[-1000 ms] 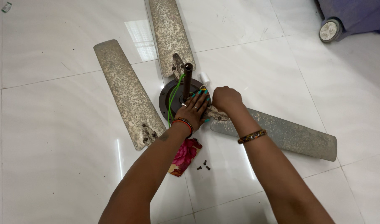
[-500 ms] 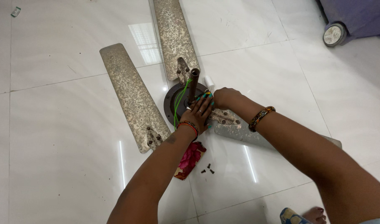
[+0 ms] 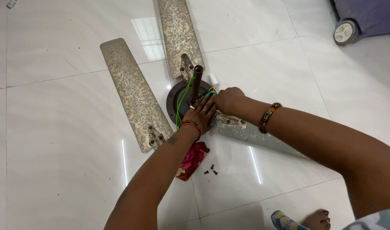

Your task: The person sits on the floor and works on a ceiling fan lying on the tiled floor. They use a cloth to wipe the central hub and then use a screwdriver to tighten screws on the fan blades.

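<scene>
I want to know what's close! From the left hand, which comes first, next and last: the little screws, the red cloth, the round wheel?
1. Red cloth: just below the left hand's wrist.
2. Screws: on the floor, right of the cloth.
3. Wheel: far off, top right corner.

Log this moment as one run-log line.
left hand: flat on fan motor hub | right hand: closed fist at blade bracket | loose screws on floor
</scene>
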